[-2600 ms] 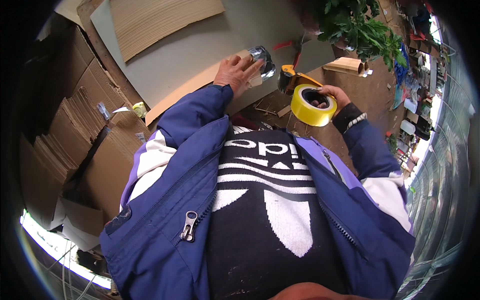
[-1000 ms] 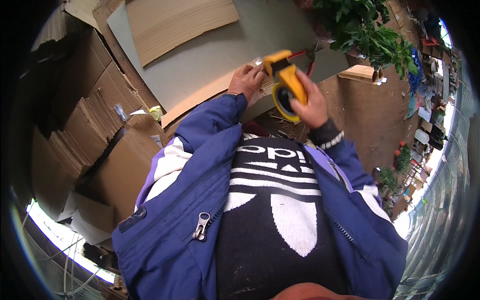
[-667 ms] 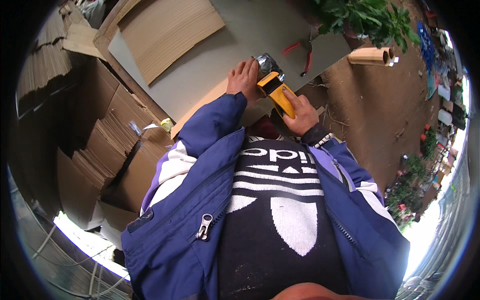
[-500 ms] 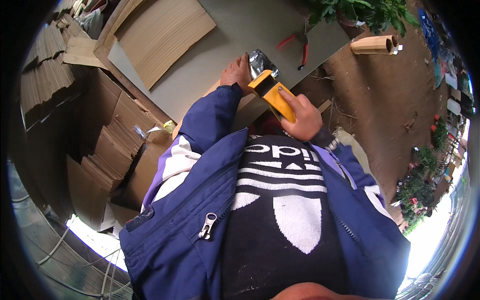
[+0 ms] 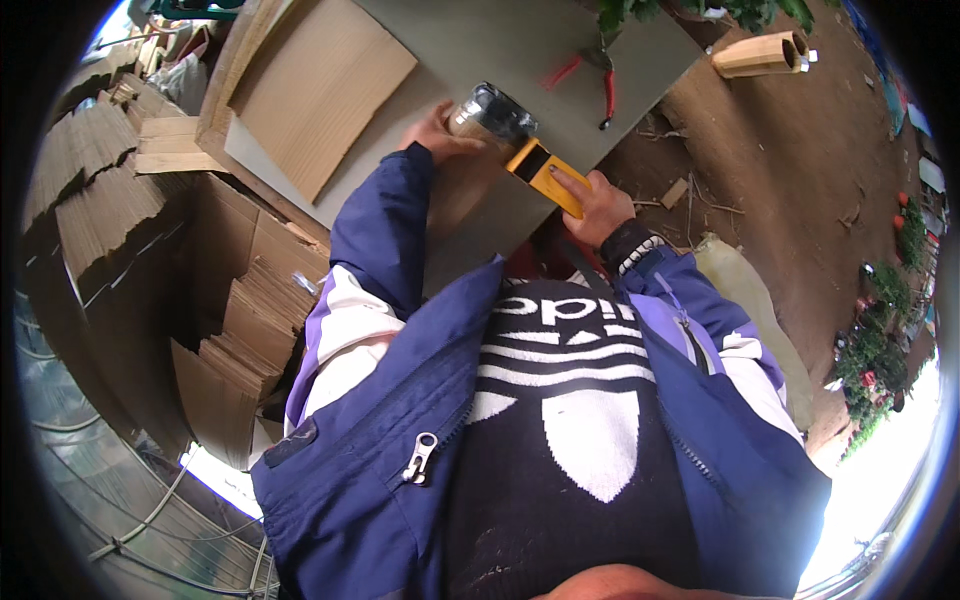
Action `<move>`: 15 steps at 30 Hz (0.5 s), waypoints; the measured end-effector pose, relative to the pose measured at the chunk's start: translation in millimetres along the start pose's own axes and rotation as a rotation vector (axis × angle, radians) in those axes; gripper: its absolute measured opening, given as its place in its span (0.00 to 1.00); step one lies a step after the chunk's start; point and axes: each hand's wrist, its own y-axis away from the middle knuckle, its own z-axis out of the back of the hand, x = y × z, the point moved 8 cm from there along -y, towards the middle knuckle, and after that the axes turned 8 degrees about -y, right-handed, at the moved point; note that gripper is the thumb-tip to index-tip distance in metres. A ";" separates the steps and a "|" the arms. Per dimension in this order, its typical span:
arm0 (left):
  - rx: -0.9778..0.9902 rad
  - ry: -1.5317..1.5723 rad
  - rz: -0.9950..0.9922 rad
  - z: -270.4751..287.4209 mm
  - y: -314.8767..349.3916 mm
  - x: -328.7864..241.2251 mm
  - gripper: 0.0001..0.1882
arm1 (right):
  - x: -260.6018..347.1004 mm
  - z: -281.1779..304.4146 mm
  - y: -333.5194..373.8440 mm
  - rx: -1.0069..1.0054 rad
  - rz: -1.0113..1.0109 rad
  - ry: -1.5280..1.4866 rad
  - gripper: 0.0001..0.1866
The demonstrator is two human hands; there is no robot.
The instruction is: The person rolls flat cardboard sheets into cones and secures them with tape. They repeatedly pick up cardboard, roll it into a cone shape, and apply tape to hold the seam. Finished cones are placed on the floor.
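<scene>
Grey tabletop (image 5: 520, 40); flattened cardboard stacks (image 5: 150, 260) at left; bare dirt floor (image 5: 800, 180) at right; bright daylight along lower rim.

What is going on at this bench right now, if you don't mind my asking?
A person in a blue jacket is working at a grey tabletop. The left hand steadies a small wrapped bundle, and the right hand presses a yellow roll of tape edge-on against it. Red-handled pliers lie farther back on the tabletop, a cardboard sheet lies to the left, and flattened cardboard boxes are stacked beside the bench.
</scene>
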 end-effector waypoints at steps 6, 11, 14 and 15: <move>-0.400 -0.646 -0.170 30.8 11.2 7.6 0.62 | 77.1 5.3 -91.7 -0.130 0.076 0.002 0.38; -0.609 -0.626 -0.022 33.1 15.4 -0.5 0.68 | 109.4 23.2 -88.2 -0.184 0.186 -0.005 0.39; -0.516 -0.622 0.048 41.6 12.4 -3.8 0.67 | 89.8 41.1 -26.8 -0.048 0.106 -0.088 0.40; -0.479 -0.591 0.070 46.7 10.8 -4.1 0.67 | 79.7 41.9 -14.7 -0.006 0.064 -0.023 0.40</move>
